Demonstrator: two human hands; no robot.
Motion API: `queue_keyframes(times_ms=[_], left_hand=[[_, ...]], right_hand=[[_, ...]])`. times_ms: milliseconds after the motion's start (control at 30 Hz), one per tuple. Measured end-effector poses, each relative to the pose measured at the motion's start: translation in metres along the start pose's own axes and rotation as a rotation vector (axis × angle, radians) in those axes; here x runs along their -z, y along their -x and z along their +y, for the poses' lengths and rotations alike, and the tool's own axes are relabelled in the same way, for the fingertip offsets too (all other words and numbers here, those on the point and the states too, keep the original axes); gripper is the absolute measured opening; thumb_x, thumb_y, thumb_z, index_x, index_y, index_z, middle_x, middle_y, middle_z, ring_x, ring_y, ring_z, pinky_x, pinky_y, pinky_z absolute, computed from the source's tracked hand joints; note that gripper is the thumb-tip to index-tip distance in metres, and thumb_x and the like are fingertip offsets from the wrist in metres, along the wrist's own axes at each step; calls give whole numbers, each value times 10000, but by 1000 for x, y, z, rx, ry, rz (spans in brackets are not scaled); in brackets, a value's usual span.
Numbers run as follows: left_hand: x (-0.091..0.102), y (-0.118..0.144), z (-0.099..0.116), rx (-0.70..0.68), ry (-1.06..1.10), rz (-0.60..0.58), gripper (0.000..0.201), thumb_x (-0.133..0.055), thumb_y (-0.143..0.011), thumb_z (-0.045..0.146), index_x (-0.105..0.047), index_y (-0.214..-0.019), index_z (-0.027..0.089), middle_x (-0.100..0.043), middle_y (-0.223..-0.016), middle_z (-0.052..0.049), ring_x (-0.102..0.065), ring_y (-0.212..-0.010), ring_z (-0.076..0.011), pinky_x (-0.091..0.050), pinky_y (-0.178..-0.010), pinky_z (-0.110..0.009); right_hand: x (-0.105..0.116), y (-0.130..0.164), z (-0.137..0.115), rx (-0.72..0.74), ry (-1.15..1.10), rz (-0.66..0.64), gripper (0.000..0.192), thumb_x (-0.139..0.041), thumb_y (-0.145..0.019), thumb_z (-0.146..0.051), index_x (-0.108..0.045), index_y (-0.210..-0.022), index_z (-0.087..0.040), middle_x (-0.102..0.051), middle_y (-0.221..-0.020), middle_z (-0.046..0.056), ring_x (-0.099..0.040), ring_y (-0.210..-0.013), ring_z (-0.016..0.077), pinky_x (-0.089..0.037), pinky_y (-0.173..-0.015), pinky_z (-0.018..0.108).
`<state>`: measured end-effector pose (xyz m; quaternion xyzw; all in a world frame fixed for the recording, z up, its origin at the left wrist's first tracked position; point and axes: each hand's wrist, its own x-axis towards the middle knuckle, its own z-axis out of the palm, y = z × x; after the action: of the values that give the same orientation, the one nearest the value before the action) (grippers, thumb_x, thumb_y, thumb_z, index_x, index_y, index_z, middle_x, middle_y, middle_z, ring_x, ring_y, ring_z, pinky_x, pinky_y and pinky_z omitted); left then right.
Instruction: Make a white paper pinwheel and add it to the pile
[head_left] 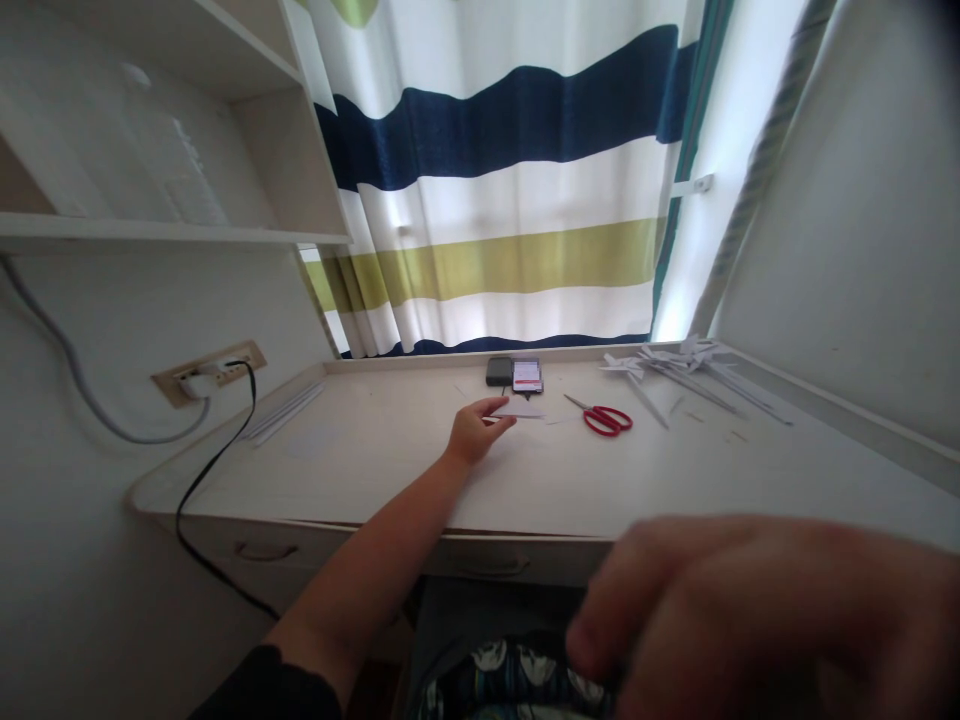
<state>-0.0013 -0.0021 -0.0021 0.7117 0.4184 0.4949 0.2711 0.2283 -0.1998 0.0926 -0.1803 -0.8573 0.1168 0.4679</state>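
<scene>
While the left hand [474, 432] stretches far across the tabletop [390, 470], its fingers [501, 424] pinch the near edge of a white paper slip [519, 409] lying just before the phone [526, 376]. At that reach the grip looks thin, so the slip could slide or crease. Red scissors [607, 419] lie near, blades toward it. The right hand [757, 615] is a blur close up, loosely curled, and I cannot tell whether it holds anything.

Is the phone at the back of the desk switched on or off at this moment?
On. The phone lies flat near the curtain with its screen lit, showing white and red; the content is too small to read.
</scene>
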Motion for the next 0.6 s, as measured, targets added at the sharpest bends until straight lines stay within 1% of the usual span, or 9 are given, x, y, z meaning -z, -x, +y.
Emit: queue_keyframes(times_ms=[33, 100, 200, 267, 333, 400, 500, 567, 600], left_hand=[[0, 0, 1, -5, 15, 1, 463, -727, -698, 348, -657, -1116, 161, -685, -1099, -113, -681, -844, -211, -550, -766, -316], [-1, 1, 4, -9, 47, 1, 469, -724, -704, 343, -648, -1131, 163, -679, -1114, -112, -683, -855, -210, -551, -783, -319], [-3, 2, 8, 4, 103, 24, 467, -731, -700, 332, -647, -1124, 156, -672, -1126, -117, -676, -903, -216, -549, -818, -332], [-5, 1, 8, 24, 137, 43, 466, -737, -694, 325, -649, -1115, 146, -672, -1125, -121, -669, -931, -224, -548, -830, -340], [-9, -2, 7, 42, 171, 33, 472, -736, -694, 324, -642, -1118, 138, -675, -1115, -124, -668, -931, -228, -548, -833, -347], [-12, -7, 4, 52, 198, -11, 472, -734, -696, 325, -638, -1115, 132, -676, -1104, -127, -664, -939, -231, -547, -834, -349], [-17, -19, -3, 72, 190, -59, 451, -746, -680, 307, -633, -1076, 123, -673, -1089, -133, -638, -1002, -244, -539, -830, -343], [-20, -28, -7, 120, 159, -70, 414, -755, -663, 279, -630, -1023, 115, -678, -1046, -135, -640, -978, -243, -534, -814, -348], [-22, -32, -10, 160, 144, -106, 380, -751, -663, 264, -630, -989, 111, -682, -1012, -135, -653, -927, -239, -538, -781, -352]], right_hand=[[10, -12, 7, -46, 7, -80, 317, -654, -738, -407, -658, -1055, -396, -678, -962, 40, -611, -1015, 225, -508, -803, 323], [18, -34, 33, -219, 73, -230, 342, -614, -793, -327, -630, -1135, -342, -661, -1046, 63, -617, -985, 235, -523, -798, 363], [3, -53, 98, -479, 156, -19, 450, -631, -770, -331, -572, -1201, -219, -631, -1088, 123, -623, -906, 244, -540, -723, 389], [-16, -54, 142, -635, 127, -51, 569, -684, -723, -338, -525, -1239, -158, -632, -1058, 151, -629, -826, 232, -534, -689, 383], [-34, -51, 175, -666, 127, -85, 619, -719, -689, -343, -522, -1245, -154, -633, -1036, 145, -621, -793, 217, -513, -673, 356], [-44, -52, 194, -661, 195, -40, 511, -731, -669, -348, -606, -1126, -159, -650, -947, 112, -602, -773, 216, -476, -668, 342], [-48, -60, 208, -683, 205, -3, 323, -704, -686, -357, -669, -939, -159, -651, -776, 60, -575, -670, 187, -435, -604, 312], [-48, -65, 215, -696, 178, 0, 278, -685, -704, -349, -669, -904, -158, -654, -752, 45, -579, -640, 167, -442, -582, 291], [-48, -66, 218, -699, 165, 10, 260, -666, -724, -325, -662, -922, -157, -665, -789, 46, -593, -661, 158, -457, -598, 278]])
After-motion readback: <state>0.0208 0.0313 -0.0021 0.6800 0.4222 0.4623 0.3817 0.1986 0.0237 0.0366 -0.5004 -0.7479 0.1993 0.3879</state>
